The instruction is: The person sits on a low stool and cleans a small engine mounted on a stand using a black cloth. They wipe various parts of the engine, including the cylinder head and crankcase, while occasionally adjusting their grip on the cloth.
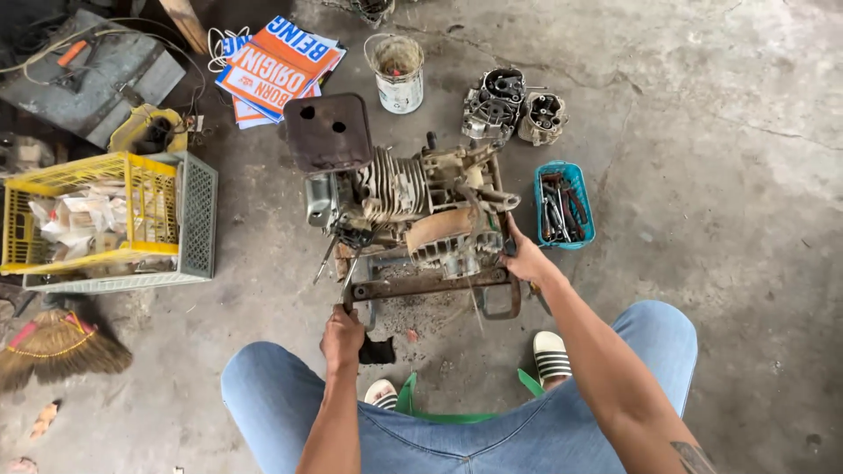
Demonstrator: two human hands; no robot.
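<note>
Engine on its rusty frame, lying crosswise

My left hand (342,337) gripped the frame (421,285); my right hand (525,261) clasped the engine (408,197) (long axis left-right, muffler (327,132) end leftward) on the floor.

Two crates (198,219), one bucket (397,75), one broom (57,347)

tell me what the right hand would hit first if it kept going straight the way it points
Probably the small engine: the right hand points up and left at its rusty side, already touching or nearly so; depth is unclear.
</note>
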